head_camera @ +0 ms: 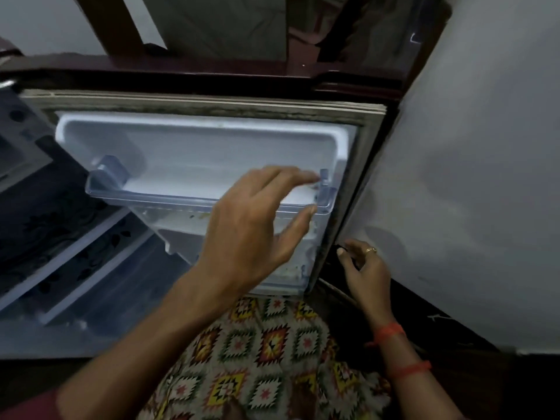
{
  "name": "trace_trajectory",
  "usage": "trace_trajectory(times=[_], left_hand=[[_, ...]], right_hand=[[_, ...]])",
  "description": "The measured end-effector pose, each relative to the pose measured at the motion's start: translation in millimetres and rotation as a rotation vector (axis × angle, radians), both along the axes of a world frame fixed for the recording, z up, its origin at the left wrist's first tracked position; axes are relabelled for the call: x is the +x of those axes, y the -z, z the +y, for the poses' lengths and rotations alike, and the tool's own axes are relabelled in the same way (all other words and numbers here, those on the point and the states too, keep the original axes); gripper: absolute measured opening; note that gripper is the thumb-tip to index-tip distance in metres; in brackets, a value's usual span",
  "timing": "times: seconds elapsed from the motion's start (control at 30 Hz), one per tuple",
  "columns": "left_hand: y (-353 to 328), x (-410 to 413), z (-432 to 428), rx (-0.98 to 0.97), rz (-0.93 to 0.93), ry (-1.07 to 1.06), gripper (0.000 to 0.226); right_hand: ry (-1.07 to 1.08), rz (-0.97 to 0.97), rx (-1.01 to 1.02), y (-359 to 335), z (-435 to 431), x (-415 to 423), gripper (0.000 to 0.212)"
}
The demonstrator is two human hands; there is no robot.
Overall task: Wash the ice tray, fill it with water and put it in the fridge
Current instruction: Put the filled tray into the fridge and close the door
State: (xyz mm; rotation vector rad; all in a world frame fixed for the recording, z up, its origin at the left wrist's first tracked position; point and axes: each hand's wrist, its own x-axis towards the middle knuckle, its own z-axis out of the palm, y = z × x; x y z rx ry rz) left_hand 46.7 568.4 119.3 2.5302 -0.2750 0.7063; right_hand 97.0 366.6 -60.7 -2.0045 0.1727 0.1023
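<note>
The fridge door [212, 153] stands open at centre. The left hand [251, 225], fingers spread and holding nothing, is over its clear shelf [145, 198]. At lower right the right hand [368, 268] grips the door's dark edge.

I get a dim, bluish, soft picture; the white fridge door [200, 153] near 12 o'clock is brightest, 5 o'clock falls dark, edges bow.
</note>
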Motion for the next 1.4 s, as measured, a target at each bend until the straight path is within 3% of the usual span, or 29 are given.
trace_trajectory(times=[0.2,0.4,0.6,0.83,1.07,1.2,1.4], left_hand=[[-46,65,-33,0.075,-0.149,0.017,0.034],[-58,132,-54,0.243,0.01,-0.089,0.059],[-56,152,-58,0.307,0.065,-0.133,0.063],[-49,135,-59,0.288,0.045,-0.129,0.061],[-46,91,-56,0.173,0.005,-0.057,0.052],[-46,56,-52,0.113,-0.003,-0.008,0.044],[-50,2,-39,0.049,0.009,0.09,0.036]], right_hand=[[0.054,0.001,0.127,-20,-15,28,0.024],[0.003,0.008,0.177,-34,-23,47,0.036],[-0.052,0.008,0.202,-45,-25,60,0.041],[-0.039,-0.016,0.284,-40,-28,64,0.041],[-0.078,-0.013,0.335,-50,-20,56,0.061],[-0.125,-0.004,0.364,-59,-8,42,0.046],[-0.161,0.013,0.443,-57,4,9,0.06]])
